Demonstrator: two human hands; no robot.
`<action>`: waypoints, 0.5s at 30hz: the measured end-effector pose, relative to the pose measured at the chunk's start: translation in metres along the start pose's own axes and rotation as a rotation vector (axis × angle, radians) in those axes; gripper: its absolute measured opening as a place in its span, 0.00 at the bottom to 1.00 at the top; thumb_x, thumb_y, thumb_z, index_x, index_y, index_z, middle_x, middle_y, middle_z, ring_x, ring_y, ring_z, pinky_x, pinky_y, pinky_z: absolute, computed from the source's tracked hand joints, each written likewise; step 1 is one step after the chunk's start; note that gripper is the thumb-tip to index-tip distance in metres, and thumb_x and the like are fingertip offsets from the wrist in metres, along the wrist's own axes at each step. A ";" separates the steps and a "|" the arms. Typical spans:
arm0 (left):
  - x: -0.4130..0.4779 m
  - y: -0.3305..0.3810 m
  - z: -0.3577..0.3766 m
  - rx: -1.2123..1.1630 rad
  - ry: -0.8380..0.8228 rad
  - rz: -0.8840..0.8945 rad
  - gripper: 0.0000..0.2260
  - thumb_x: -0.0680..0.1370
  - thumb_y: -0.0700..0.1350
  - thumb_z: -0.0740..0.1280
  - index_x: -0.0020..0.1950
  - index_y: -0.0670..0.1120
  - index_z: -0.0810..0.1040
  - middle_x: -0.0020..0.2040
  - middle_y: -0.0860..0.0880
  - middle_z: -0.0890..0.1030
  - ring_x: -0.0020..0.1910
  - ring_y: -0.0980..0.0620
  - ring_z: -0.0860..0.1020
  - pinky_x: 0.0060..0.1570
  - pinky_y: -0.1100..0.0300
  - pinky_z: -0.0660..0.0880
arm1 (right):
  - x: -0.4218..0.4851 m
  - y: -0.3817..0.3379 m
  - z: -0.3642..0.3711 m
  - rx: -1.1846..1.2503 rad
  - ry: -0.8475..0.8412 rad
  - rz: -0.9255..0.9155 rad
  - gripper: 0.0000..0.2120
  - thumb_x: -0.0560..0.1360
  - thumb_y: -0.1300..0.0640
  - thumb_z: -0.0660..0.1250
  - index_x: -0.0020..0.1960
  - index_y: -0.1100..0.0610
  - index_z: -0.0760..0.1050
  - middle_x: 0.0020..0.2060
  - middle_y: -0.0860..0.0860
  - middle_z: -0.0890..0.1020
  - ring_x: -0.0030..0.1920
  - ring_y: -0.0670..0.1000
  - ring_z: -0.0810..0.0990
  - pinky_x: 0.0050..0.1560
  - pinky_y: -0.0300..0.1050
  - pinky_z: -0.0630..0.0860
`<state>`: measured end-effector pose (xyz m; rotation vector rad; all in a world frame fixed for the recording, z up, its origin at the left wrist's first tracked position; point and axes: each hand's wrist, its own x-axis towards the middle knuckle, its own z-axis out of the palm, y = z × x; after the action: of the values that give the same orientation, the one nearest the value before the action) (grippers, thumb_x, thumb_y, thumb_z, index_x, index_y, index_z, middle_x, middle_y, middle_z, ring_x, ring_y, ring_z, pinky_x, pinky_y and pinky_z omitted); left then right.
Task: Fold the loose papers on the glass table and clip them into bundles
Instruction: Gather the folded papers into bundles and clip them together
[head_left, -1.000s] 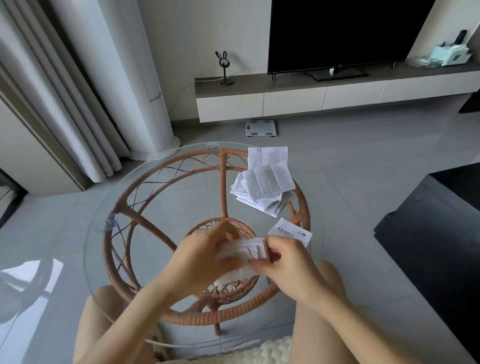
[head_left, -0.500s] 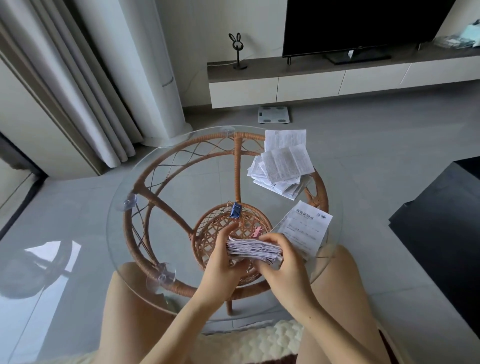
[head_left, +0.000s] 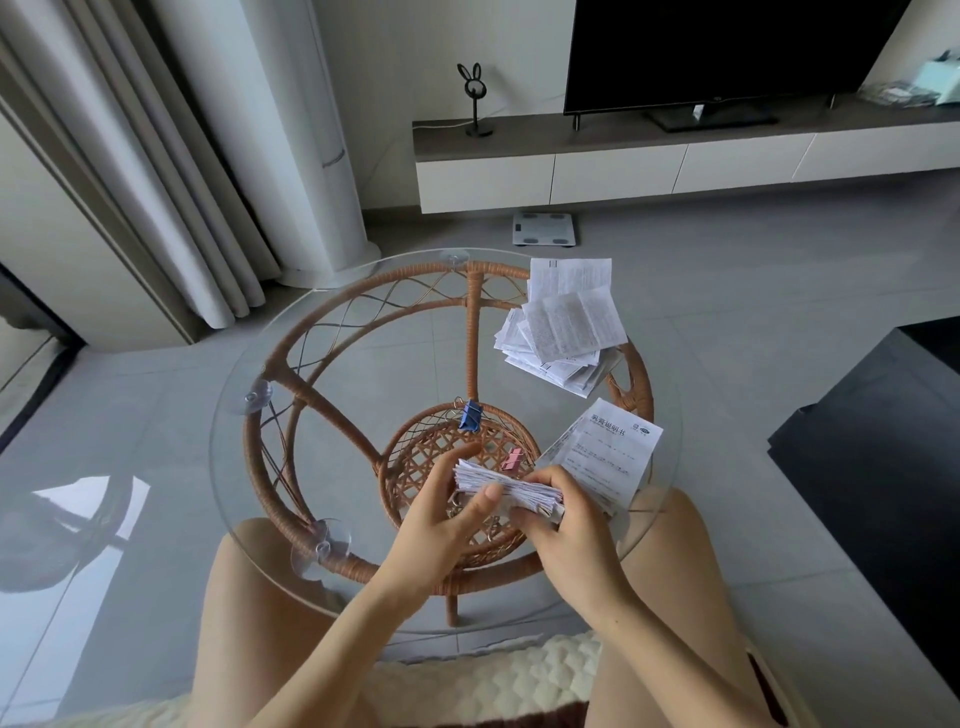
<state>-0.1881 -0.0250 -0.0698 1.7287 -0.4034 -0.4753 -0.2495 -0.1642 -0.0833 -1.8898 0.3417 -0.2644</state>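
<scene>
My left grip (head_left: 441, 514) and right grip (head_left: 566, 519) are pinching one folded stack (head_left: 511, 491); I'm seeing one blue clip (head_left: 470, 415), one pink clip (head_left: 513, 459), one pile (head_left: 563, 332), one sheet (head_left: 608, 457).

A single head-worn wide-angle camera looks forward and steeply down, close over the round glass worktop (head_left: 239, 457), toward the television (head_left: 727, 47) wall.

Left hand (head_left: 440, 519) curled in grip, right hand (head_left: 567, 519) alongside, likewise
</scene>
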 end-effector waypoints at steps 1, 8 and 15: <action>0.000 -0.002 0.001 -0.007 0.004 -0.003 0.25 0.70 0.66 0.69 0.65 0.63 0.69 0.66 0.54 0.75 0.64 0.53 0.74 0.64 0.46 0.71 | 0.000 0.001 0.000 -0.005 0.001 0.001 0.10 0.73 0.56 0.71 0.51 0.51 0.73 0.47 0.43 0.79 0.50 0.41 0.78 0.46 0.34 0.75; 0.001 -0.002 0.008 0.041 0.024 0.046 0.26 0.71 0.47 0.73 0.65 0.55 0.66 0.51 0.63 0.80 0.53 0.63 0.78 0.48 0.68 0.74 | -0.002 -0.001 0.002 -0.027 0.039 -0.042 0.11 0.73 0.60 0.71 0.48 0.48 0.72 0.45 0.39 0.78 0.49 0.37 0.76 0.45 0.29 0.73; 0.010 -0.006 -0.004 0.362 0.086 0.166 0.22 0.71 0.37 0.75 0.53 0.59 0.71 0.50 0.61 0.79 0.49 0.68 0.77 0.46 0.74 0.71 | -0.001 -0.006 0.000 -0.094 0.005 -0.009 0.09 0.72 0.62 0.72 0.47 0.52 0.75 0.42 0.44 0.80 0.44 0.43 0.79 0.41 0.30 0.74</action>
<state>-0.1778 -0.0257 -0.0760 2.0352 -0.5932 -0.2146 -0.2496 -0.1618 -0.0778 -1.9837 0.3547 -0.2630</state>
